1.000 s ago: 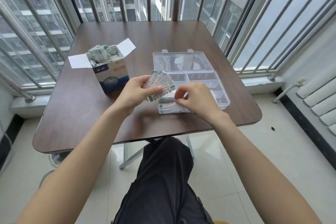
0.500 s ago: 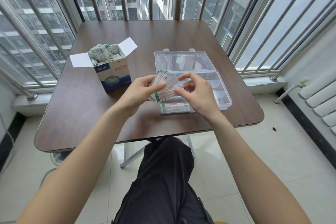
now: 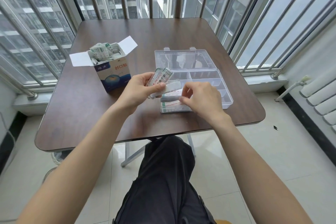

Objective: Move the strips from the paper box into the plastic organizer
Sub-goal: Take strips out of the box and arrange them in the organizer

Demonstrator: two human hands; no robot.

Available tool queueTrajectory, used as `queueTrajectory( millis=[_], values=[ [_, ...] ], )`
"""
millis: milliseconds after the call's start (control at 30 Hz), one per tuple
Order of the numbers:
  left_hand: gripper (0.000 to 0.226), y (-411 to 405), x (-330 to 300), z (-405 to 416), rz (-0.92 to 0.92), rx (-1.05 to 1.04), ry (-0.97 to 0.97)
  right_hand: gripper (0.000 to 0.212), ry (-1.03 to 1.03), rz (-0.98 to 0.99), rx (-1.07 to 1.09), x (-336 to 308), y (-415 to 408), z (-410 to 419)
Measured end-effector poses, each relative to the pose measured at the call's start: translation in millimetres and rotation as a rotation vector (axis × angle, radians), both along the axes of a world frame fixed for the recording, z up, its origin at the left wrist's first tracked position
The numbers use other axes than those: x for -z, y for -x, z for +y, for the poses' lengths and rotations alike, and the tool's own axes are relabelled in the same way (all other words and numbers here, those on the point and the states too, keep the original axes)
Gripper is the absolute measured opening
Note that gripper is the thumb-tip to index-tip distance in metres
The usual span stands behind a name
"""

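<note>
- The left hand point(image 3: 138, 90) grips a small fanned bundle of strips point(image 3: 161, 80), thumb pressed across the wrappers, held above the counter just left of the plastic organizer.
- The right hand point(image 3: 201, 99) has its fingers curled down over the near left compartment of the plastic organizer point(image 3: 214, 78), pinching a single strip point(image 3: 171, 94) at its right end; that strip lies over the compartment, and I cannot tell whether it rests on those below.
- The two hands are near each other but not touching; the bundle's lower edge comes close to the pinched strip.
- More strips lie stacked flat in that near left compartment point(image 3: 172, 108), seen through the clear wall.
- The organizer sits on the right half of the counter, its clear lid point(image 3: 181, 58) lying open and flat on the far side.
- The paper box point(image 3: 115, 76) stands upright to the left of the hands, white flaps folded outward, with wrapped strips heaped in its open top point(image 3: 103, 52).
- The brown counter point(image 3: 81, 111) has rounded corners; barred windows point(image 3: 269, 23) surround it on the far, left and right sides.
- Dark trousers point(image 3: 163, 178) and pale floor tiles show on the near side.
</note>
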State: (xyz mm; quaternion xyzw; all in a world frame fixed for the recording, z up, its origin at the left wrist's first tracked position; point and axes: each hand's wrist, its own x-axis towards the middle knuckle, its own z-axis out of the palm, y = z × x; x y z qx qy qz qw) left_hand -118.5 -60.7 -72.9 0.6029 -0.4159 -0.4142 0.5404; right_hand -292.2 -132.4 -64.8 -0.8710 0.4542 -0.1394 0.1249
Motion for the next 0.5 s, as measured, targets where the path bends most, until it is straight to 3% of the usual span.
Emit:
queueTrajectory(
  millis=[133,267,367,500],
  values=[
    [0.023,1.8,-0.5,-0.9,0.011,-0.002,0.005,0.019,0.023,-0.038,0.008,1.1,2.7,1.1],
    [0.023,5.3,-1.2,-4.0,0.003,0.006,-0.011,0.025,-0.159,-0.405,0.057,-1.1,4.9,-0.5],
    [0.023,8.8,-1.1,-5.5,-0.031,0.018,-0.035,0.034,-0.326,-0.541,0.070,-5.4,4.4,0.9],
    [0.021,10.4,-2.8,-6.0,-0.037,0.046,-0.043,0.011,-0.497,-0.629,0.024,-2.3,4.1,-0.9]
  ],
)
